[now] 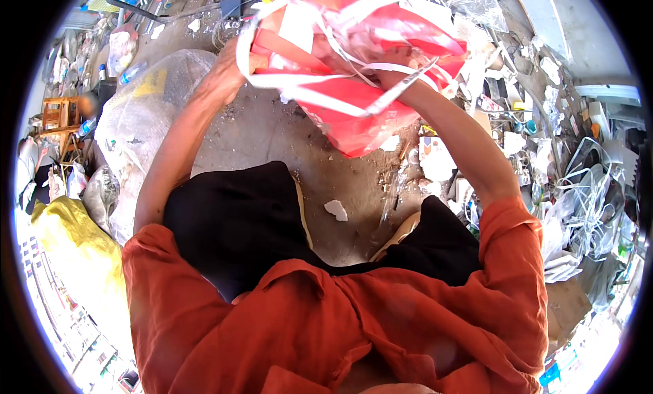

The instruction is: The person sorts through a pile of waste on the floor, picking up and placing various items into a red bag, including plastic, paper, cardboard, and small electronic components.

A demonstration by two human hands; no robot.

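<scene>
The red bag [348, 127] is spreading between both hands, beyond the knees. The left hand [235, 72] is touching its edge; the right hand [400, 62] is resting among its folds. White straps [320, 98] are obstructing, so I cannot tell either grip. Clear plastic [156, 101] is lying leftward, tangled strips [590, 207] rightward.
</scene>
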